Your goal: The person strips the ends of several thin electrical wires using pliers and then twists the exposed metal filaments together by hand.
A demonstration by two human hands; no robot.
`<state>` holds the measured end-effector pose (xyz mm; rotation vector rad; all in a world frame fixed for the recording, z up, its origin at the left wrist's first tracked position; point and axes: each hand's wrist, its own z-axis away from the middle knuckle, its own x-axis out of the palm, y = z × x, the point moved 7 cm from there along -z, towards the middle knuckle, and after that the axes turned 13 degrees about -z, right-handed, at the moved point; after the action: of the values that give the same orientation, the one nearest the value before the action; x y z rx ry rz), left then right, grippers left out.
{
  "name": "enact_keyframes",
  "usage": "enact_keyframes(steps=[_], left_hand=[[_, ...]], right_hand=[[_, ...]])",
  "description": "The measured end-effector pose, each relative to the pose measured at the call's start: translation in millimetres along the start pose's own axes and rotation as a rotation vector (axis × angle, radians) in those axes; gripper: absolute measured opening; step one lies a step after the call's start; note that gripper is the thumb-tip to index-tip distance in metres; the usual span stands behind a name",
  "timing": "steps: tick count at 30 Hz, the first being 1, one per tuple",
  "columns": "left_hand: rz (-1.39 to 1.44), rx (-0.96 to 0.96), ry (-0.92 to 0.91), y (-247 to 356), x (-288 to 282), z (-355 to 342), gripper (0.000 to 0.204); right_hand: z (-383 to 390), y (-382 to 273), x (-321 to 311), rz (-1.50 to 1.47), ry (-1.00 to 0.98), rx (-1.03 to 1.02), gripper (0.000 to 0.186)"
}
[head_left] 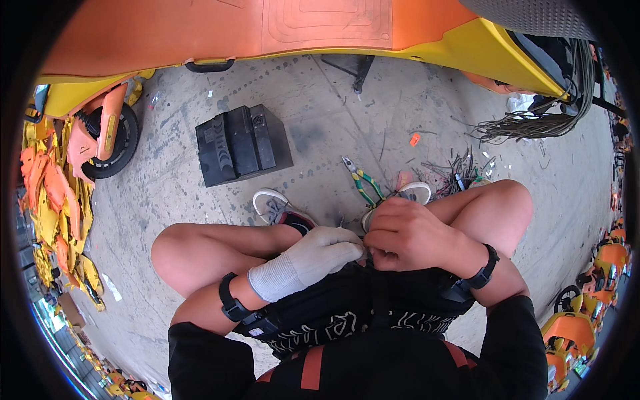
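My left hand [319,253], in a pale grey knit glove, meets my bare right hand [415,235] over my lap between my bent knees. Both hands are closed, fingertips pinched close together. Whatever they grip is too small or too hidden by the fingers to name. Just beyond my right hand, a pair of pliers [361,181] with green and yellow handles lies on the floor, jaws pointing away from me. A black battery-like box with a strap [243,145] stands on the floor ahead, left of the pliers.
An orange and yellow vehicle body [327,27] spans the far side. Wire scraps [457,175] and an orange bit [415,139] litter the floor at right. A cable bundle [533,127] hangs at far right. Broken orange and yellow panels [60,200] pile up beside a wheel [120,143] at left.
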<state>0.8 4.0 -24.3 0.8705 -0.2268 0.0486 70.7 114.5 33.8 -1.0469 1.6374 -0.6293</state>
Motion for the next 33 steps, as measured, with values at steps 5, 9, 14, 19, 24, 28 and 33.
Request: enact_keyframes(steps=[5, 9, 14, 19, 24, 28, 33], left_hand=[[-0.018, -0.007, 0.009, 9, 3, 9, 0.025], [0.034, -0.018, 0.0, 10, 8, 16, 0.024], [0.138, -0.026, 0.008, 13, 9, 22, 0.024], [0.203, 0.013, 0.043, 15, 1, 24, 0.021], [0.197, 0.02, 0.086, 15, -4, 27, 0.02], [0.196, 0.026, 0.092, 17, -3, 29, 0.02], [0.195, 0.037, 0.101, 15, -4, 31, 0.019]], right_hand=[[-2, -4, -5, -0.066, 0.038, 0.008, 0.014], [-2, -8, -9, -0.147, 0.071, -0.02, 0.015], [0, -7, -12, -0.181, 0.063, -0.004, 0.014], [4, -2, -21, -0.201, 0.075, 0.002, 0.013], [4, 0, -33, -0.185, 0.086, -0.007, 0.014], [6, -1, -36, -0.183, 0.086, -0.01, 0.014], [11, 1, -40, -0.182, 0.084, -0.001, 0.014]])
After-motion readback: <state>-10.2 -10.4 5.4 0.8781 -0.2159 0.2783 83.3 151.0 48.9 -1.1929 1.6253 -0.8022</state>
